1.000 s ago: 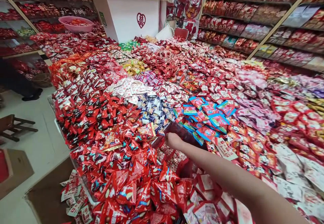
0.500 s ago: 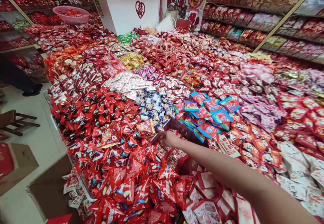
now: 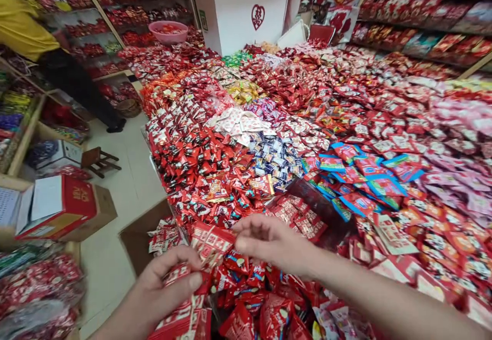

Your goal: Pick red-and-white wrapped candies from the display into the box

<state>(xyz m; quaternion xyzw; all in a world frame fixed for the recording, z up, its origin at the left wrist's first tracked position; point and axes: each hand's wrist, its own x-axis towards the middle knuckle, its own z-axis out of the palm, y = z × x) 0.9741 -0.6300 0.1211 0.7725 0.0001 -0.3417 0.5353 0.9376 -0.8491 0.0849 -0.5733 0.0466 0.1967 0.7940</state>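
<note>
My left hand (image 3: pixel 163 289) is closed on red-and-cream candy packets (image 3: pixel 186 317) at the bottom of the view. Just above its fingertips is another red-and-cream candy packet (image 3: pixel 211 242), printed with small squares. The fingers of my right hand (image 3: pixel 272 242) pinch that packet's right end. Beyond my right hand, a dark bin (image 3: pixel 334 222) holds more packets of the same pattern. Larger shiny red candy packets (image 3: pixel 246 304) lie beneath and between my hands.
Heaps of wrapped sweets spread across the wide counter, with blue-edged packets (image 3: pixel 369 171) to the right. A cardboard box (image 3: pixel 140 237) stands at the counter's left edge. Across the aisle are a small wooden stool (image 3: pixel 100 161) and a red box (image 3: pixel 79 196). A person in yellow (image 3: pixel 26 22) bends by the shelves.
The view has swung left. My right hand has left the dark bin and come nearer with a packet. My left hand has entered, holding packets. The person in yellow now shows more fully.
</note>
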